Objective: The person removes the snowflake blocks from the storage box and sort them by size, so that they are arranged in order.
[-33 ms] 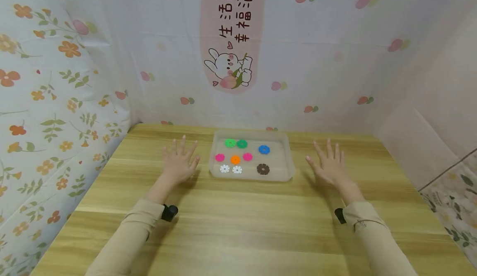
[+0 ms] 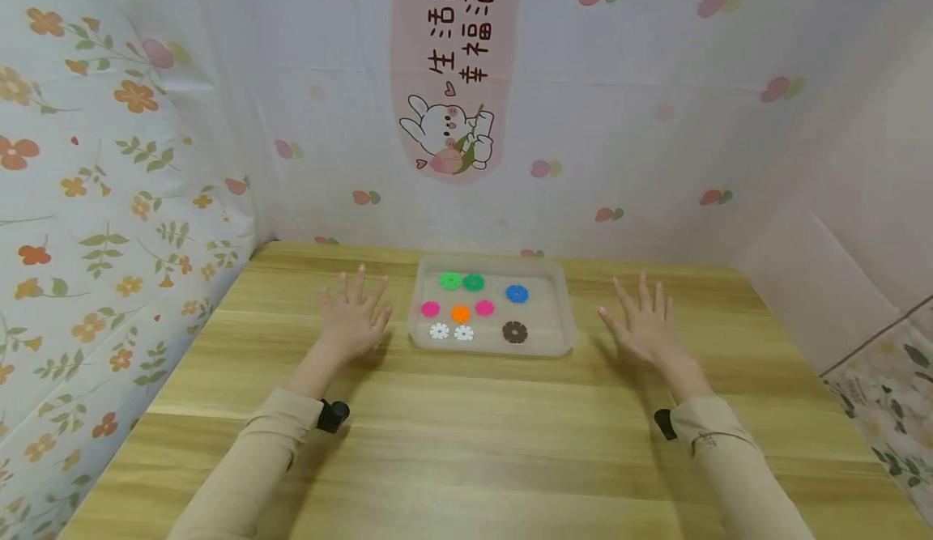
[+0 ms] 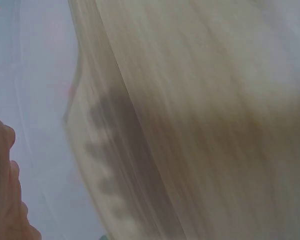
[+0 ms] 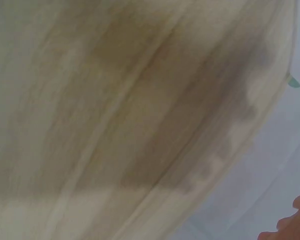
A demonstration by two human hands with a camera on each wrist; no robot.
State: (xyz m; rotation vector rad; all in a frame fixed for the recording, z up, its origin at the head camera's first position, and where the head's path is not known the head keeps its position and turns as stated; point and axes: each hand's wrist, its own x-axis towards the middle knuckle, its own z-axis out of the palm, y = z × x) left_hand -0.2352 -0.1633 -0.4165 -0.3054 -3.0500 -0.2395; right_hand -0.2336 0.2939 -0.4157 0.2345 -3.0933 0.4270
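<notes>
A shallow translucent plastic tray lies between the two hands. In it are notched plastic discs: a light green disc, a darker green disc, a blue disc, an orange disc, a brown disc, two pink discs and two white discs. Left of the tray, my left hand has its fingers spread, holding nothing. My right hand, likewise spread and holding nothing, is to the tray's right. Both wrist views show hand shadows on the wood, with only part of each hand visible.
The wood-grain table extends toward me in front of the tray. A patterned cloth hangs behind its far edge, and flowered cloth covers the left side. Dark wrist straps sit at both cuffs.
</notes>
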